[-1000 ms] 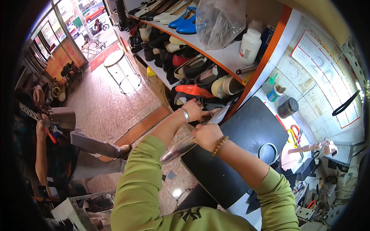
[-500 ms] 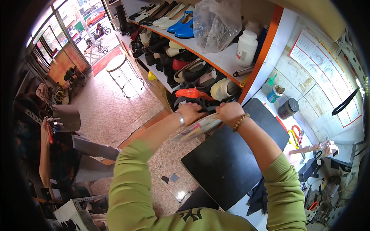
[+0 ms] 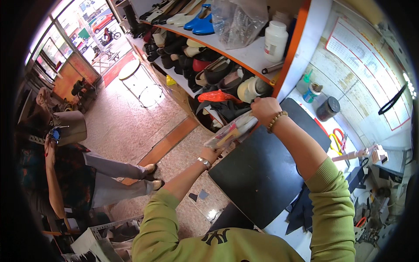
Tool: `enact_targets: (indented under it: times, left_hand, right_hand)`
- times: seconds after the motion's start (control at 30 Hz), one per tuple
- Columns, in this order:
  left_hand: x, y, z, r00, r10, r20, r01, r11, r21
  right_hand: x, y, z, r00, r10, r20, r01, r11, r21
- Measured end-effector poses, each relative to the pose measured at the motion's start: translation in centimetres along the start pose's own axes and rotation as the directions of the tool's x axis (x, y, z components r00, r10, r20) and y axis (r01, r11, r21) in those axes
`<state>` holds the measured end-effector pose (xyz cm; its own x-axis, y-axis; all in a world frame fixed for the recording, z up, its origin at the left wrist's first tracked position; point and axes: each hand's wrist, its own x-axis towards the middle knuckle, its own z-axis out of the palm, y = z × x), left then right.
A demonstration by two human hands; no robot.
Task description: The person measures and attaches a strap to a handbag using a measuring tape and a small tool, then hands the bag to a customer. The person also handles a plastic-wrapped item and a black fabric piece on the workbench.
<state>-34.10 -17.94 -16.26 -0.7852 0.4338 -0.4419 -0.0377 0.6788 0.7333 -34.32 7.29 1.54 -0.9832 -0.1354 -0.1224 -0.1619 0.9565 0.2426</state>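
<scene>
Shelving (image 3: 244, 54), two orange-edged white tiers, is carrying many shoes, one clear plastic bag (image 3: 239, 19) and one white plastic jar (image 3: 276, 41). Both hands are gripping one clear-wrapped shoe (image 3: 231, 130) below it: right hand (image 3: 265, 109) clasping the top, left hand (image 3: 212, 153) underneath.

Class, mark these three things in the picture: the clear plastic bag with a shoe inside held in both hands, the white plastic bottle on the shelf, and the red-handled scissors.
clear plastic bag with a shoe inside (image 3: 230, 132), head view, its middle.
white plastic bottle (image 3: 276, 42), head view, its body.
red-handled scissors (image 3: 337, 136), head view, its handles.
</scene>
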Motion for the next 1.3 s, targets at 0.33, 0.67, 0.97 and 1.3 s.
enact_targets:
  times: [0.33, 0.67, 0.97, 1.3]
  left_hand:
    - [10.8, -0.3, 4.6, 0.55, 0.831, -0.084, -0.765, 0.541, 0.349]
    - [2.5, 6.3, -4.5, 0.714, 0.696, -0.08, -0.352, 0.455, 0.818]
    - [7.5, 6.4, -3.5, 0.549, 0.835, -0.018, -0.431, 0.302, 0.85]
    - [6.5, 5.8, -2.9, 0.589, 0.807, 0.042, -0.43, 0.268, 0.862]
  right_hand:
    - [-10.0, -7.9, 1.4, 0.793, -0.106, -0.599, 0.373, 0.863, 0.342]
    - [-17.7, -10.7, 2.2, 0.905, 0.141, -0.401, 0.149, 0.778, 0.61]
    - [-7.6, -10.2, 0.6, 0.88, 0.026, -0.474, 0.059, 0.985, 0.163]
    - [-4.7, -8.6, 3.4, 0.876, -0.006, -0.483, 0.11, 0.976, 0.188]
